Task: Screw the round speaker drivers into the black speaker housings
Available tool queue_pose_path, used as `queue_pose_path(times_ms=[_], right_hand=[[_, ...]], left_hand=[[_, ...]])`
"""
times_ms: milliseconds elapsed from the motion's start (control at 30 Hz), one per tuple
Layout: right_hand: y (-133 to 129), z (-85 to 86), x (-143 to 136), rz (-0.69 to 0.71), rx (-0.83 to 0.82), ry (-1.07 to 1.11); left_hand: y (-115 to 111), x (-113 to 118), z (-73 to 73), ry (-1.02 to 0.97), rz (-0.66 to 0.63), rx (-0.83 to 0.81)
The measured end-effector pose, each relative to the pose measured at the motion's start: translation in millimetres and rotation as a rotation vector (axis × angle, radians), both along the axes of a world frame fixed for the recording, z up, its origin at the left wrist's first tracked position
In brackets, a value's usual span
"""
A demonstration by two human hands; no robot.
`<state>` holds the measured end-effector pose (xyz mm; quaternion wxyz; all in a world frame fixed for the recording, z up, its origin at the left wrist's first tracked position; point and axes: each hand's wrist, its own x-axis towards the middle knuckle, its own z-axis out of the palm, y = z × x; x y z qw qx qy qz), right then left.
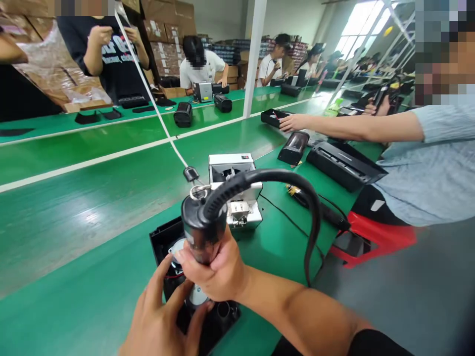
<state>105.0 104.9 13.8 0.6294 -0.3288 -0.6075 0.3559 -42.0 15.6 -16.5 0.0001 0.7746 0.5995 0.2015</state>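
My right hand (pixel 218 272) is wrapped around an upright black electric screwdriver (pixel 204 222), which hangs by a ring from a white cord. Its thick black cable arcs off to the right, and its tip is hidden behind my hand. Below lies an open black speaker housing (pixel 158 242) with round silver-backed speakers in it. My left hand (pixel 159 311) reaches into the housing, its fingers and thumb spread around the lower speaker (pixel 196 295) and touching it. The index fingertip is near the upper speaker (pixel 178 247). A red wire shows between the two.
Just beyond the housing stands a white screw feeder (pixel 243 210). Black housings (pixel 345 163) and a second tool (pixel 319 207) lie to the right, near a co-worker's outstretched arm (pixel 341 127). A red stool (pixel 378 237) stands beside the green bench (pixel 92 277). Other people work across the line.
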Motion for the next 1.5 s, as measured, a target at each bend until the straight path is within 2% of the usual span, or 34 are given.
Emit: queue_pose_path(times_ms=[100,167,267,333,400,533,633,733,800,867,967,1167,1333,1500], right_hand=[[2,12.7,8,0.08,0.043,0.073],[5,25.4,22,0.079,0.085,0.14],[13,45.8,52,-0.099,0.231,0.21],[23,53.9,68,-0.245,0.318,0.137],[34,54.0,77,-0.305,0.361,0.047],[48,44.4,76,-0.298,0.362,0.042],[37,48.8,74,-0.21,0.22,0.084],[5,61.4,73,-0.057,0.073,0.162],[-21,66.3,73,-0.008,0.07,0.26],[-42,64.7,71,0.05,0.091,0.329],[-55,50.2,64,0.154,0.118,0.285],[-45,18.4,49,0.173,0.116,0.267],[-39,11.3,47,0.185,0.092,0.272],[-38,5.1,47,0.191,0.069,0.239]], left_hand=[[-2,5,1.1,-0.034,0.042,-0.007],[-3,8,2.0,-0.076,0.07,-0.022],[-5,13,4.5,-0.139,0.121,-0.048],[-4,17,7.6,-0.139,0.131,-0.07],[-1,20,12.0,-0.104,0.149,-0.1],[6,25,22.4,-0.073,0.21,-0.201],[8,26,27.4,-0.082,0.189,-0.268],[8,26,28.4,-0.071,0.131,-0.31],[8,27,27.9,-0.053,0.114,-0.304],[7,28,27.1,-0.036,0.112,-0.296],[6,28,25.7,-0.036,0.115,-0.302],[5,29,26.8,-0.043,0.114,-0.32],[6,32,30.2,-0.051,0.123,-0.318],[4,31,25.8,-0.047,0.114,-0.291]])
